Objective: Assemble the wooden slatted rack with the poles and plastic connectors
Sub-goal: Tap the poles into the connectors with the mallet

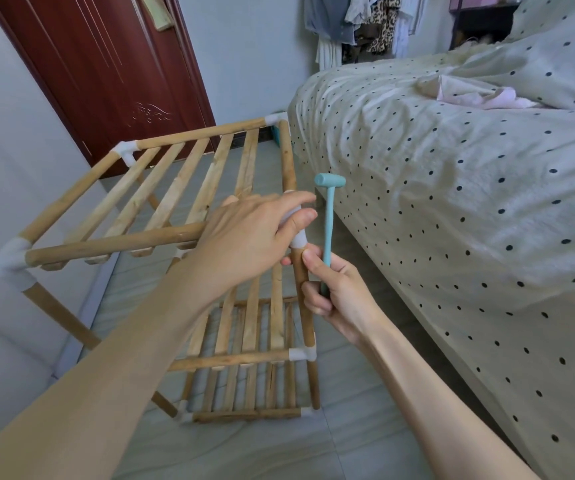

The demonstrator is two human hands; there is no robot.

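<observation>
While the wooden slatted rack [161,209] stands on the grey tiled floor [348,445] between a pale wall and the bed [452,202], both hands work at its near right corner. The left hand [255,237] reaches across the top tier and wraps its fingers round the white plastic connector [298,239] at that corner, thumb and forefinger curled over it where the front rail meets the upright pole [301,282]. The right hand [334,292] grips the handle of a small light-blue plastic mallet [329,216], fingers curled tight about the lower shaft, the head raised upright just beside the connector and close to the edge of the bed. Other white connectors show at the rack's far corners and at the near left corner [11,259], and a lower slatted tier [244,341] sits beneath the top one, joined by the same poles. A dark red door [106,64] stands behind the rack, clothes [365,26] hang beyond the bed, and the spotted bedcover carries a crumpled pink cloth [487,95].
</observation>
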